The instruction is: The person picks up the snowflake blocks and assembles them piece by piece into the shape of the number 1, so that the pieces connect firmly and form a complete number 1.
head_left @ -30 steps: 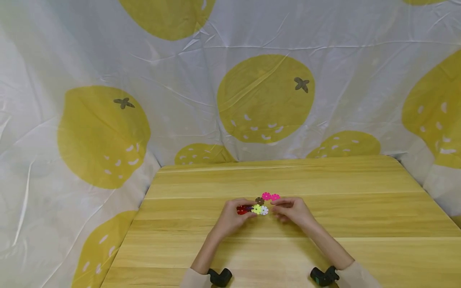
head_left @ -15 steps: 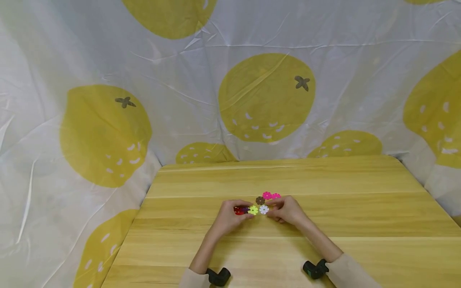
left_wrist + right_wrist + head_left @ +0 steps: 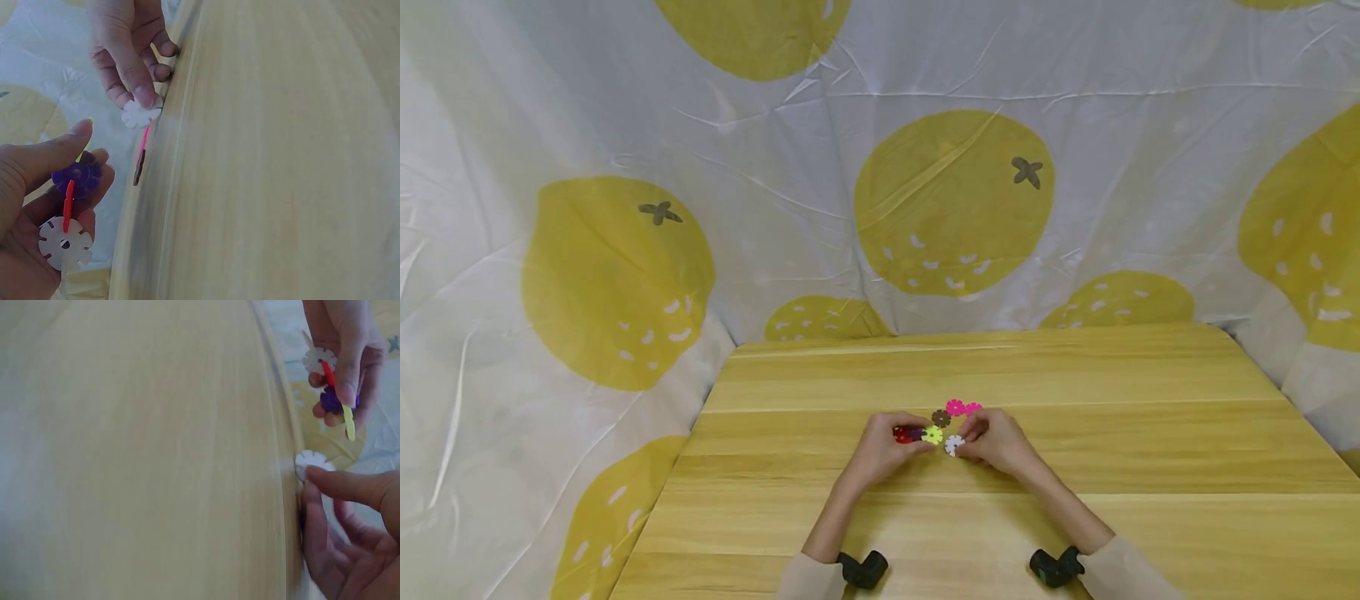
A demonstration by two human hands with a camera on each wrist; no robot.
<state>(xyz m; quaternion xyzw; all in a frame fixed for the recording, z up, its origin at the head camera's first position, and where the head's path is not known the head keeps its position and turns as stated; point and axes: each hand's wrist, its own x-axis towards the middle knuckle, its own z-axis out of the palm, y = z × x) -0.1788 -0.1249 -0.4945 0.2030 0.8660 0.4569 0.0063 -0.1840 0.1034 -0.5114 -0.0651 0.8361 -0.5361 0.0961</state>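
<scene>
My left hand (image 3: 878, 450) holds a joined chain of notched plastic snowflake discs. In the left wrist view the chain has a white disc (image 3: 76, 244) by the palm, a red disc (image 3: 68, 206) seen edge-on and a purple disc (image 3: 84, 177). A yellow disc (image 3: 932, 435) sits at the chain's right end, by the left fingertips. Between thumb and fingers, my right hand (image 3: 1003, 443) pinches a single white disc (image 3: 953, 446), a small gap away from the yellow one. That white disc (image 3: 309, 460) stands tilted in the right wrist view.
Beyond the hands, a brown disc (image 3: 941, 418) and two pink discs (image 3: 955, 407) lie on the wooden table (image 3: 1075, 367). A lemon-patterned cloth (image 3: 805, 208) hangs behind the table's far edge. Each wrist wears a black camera (image 3: 863, 570).
My right hand has come left and taken hold of the white disc, which has shifted slightly toward me. The chain in my left hand moved left, then partly back right.
</scene>
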